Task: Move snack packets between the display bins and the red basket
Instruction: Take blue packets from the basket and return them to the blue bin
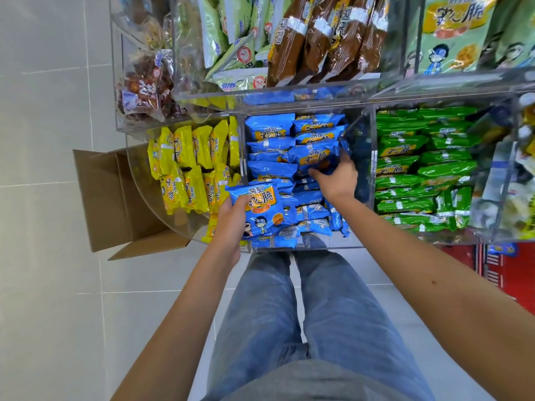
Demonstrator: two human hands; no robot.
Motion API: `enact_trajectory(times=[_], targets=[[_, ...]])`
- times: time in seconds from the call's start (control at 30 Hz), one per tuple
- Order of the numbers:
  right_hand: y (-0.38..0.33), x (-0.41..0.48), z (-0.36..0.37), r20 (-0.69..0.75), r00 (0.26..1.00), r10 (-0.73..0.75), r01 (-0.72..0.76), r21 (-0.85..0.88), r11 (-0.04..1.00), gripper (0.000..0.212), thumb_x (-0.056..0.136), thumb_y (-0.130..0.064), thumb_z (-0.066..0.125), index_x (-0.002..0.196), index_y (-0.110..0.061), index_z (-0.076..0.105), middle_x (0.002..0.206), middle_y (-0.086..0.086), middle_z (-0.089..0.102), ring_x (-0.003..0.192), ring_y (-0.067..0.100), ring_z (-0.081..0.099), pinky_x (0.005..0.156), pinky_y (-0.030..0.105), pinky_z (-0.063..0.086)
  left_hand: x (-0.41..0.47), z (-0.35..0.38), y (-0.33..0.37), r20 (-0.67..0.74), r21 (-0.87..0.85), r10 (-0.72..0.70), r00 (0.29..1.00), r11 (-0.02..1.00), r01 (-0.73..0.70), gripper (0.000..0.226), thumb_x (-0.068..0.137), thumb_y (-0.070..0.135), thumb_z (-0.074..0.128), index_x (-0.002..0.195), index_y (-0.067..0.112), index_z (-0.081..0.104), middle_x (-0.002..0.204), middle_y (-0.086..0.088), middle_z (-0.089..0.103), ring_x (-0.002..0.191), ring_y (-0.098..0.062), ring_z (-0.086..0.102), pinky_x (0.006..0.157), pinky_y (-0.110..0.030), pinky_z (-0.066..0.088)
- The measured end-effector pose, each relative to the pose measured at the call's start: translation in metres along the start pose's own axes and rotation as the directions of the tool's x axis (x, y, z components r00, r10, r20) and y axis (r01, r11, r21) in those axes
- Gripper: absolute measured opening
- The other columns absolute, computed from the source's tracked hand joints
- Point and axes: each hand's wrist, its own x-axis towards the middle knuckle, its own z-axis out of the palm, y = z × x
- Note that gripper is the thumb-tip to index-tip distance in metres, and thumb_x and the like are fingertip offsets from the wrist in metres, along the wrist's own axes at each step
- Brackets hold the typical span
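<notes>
Left hand (230, 224) pinches one blue packet (262, 211), right hand (337, 179) clutches a second packet (314, 157), fingertips hidden; red basket (518, 273) looks partly hidden.

A single wide-angle camera sits on the person's head and looks steeply down and slightly forward. The clear display bins (318, 95) fill the upper half at arm's reach. Both forearms (188, 299) enter from the bottom edge, and the person's jeans (289, 314) and the tiled floor (43, 256) lie directly beneath.
</notes>
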Motion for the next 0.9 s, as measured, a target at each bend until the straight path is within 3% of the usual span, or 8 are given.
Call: enact_trajectory(times=[0.13,0.27,0.33,0.43,0.57,0.7,0.77,0.9], targets=[[-0.01,-0.036,-0.014,-0.027,0.999,0.021,-0.013,0.252,0.968,0.039,0.087,-0.032,0.063,0.117,-0.007,0.058,0.115,0.008,0.061,0.103,0.021,0.058,0.085,0.03,0.045,-0.002,0.005,0.002,0.071,0.032,0.045,0.996,0.998,-0.047,0.006,0.094,0.021,0.053,0.091,0.025,0.056,0.063,0.011,0.07,0.053,-0.004,0.067,0.042,-0.018,0.049],[-0.024,-0.074,-0.035,0.451,0.878,-0.162,-0.084,0.477,0.875,0.006,0.087,-0.029,0.063,0.093,-0.027,0.064,0.089,-0.01,0.068,0.078,0.004,0.066,0.067,0.018,0.048,-0.005,0.016,0.007,0.218,0.096,0.09,0.972,0.989,-0.113,0.009,0.094,0.018,0.053,0.09,0.023,0.06,0.067,0.01,0.072,0.059,-0.005,0.069,0.046,-0.019,0.051],[-0.025,-0.081,-0.042,0.504,0.836,-0.218,-0.081,0.506,0.859,0.016,0.08,-0.012,0.071,0.092,-0.02,0.064,0.086,-0.003,0.071,0.074,0.008,0.07,0.061,0.018,0.052,-0.005,0.022,0.01,0.281,0.159,0.114,0.953,0.974,-0.164,0.008,0.094,0.018,0.053,0.091,0.019,0.06,0.073,0.008,0.073,0.065,-0.005,0.069,0.052,-0.02,0.053],[-0.026,-0.076,-0.056,0.427,0.878,-0.219,-0.056,0.545,0.837,0.025,0.076,0.002,0.072,0.091,-0.017,0.062,0.082,-0.001,0.071,0.07,0.009,0.071,0.057,0.018,0.054,0.001,0.033,0.01,0.294,0.278,0.242,0.925,0.904,-0.325,0.011,0.093,0.017,0.055,0.103,0.018,0.058,0.094,0.01,0.065,0.085,-0.004,0.062,0.069,-0.013,0.049],[-0.015,-0.053,-0.066,0.19,0.967,-0.169,0.079,0.406,0.911,0.032,0.076,0.006,0.07,0.084,-0.021,0.055,0.082,0.0,0.063,0.071,0.009,0.062,0.06,0.014,0.052,0.017,0.035,0.002,0.294,0.625,0.456,0.84,0.573,-0.53,0.053,0.093,0.023,0.057,0.142,0.014,0.039,0.145,-0.002,0.042,0.131,-0.015,0.04,0.103,-0.024,0.033],[-0.004,-0.034,-0.052,0.101,0.984,-0.149,0.122,0.234,0.965,0.027,0.075,0.005,0.071,0.085,-0.013,0.054,0.086,0.005,0.061,0.079,0.017,0.059,0.07,0.03,0.052,0.033,0.027,-0.016,0.437,0.849,0.429,0.791,0.095,-0.52,0.068,0.092,0.033,0.054,0.149,0.011,0.023,0.159,-0.007,0.012,0.145,-0.026,0.017,0.115,-0.036,0.017],[-0.001,-0.029,-0.04,0.106,0.98,-0.169,0.14,0.238,0.961,0.024,0.075,0.004,0.071,0.088,-0.01,0.057,0.089,0.008,0.063,0.08,0.016,0.059,0.071,0.027,0.051,0.034,0.027,-0.024,0.468,0.855,0.437,0.768,-0.005,-0.518,0.072,0.092,0.035,0.054,0.15,0.011,0.02,0.16,-0.009,0.005,0.145,-0.027,0.015,0.116,-0.037,0.012],[0.005,-0.018,-0.016,-0.002,0.985,-0.173,0.171,0.182,0.968,0.03,0.074,-0.003,0.075,0.101,-0.007,0.064,0.103,0.009,0.064,0.098,0.024,0.061,0.08,0.028,0.049,0.036,0.025,-0.032,0.491,0.851,0.451,0.745,-0.064,-0.521,0.075,0.091,0.034,0.055,0.151,0.01,0.015,0.16,-0.01,0.0,0.147,-0.026,0.009,0.117,-0.037,0.006]])
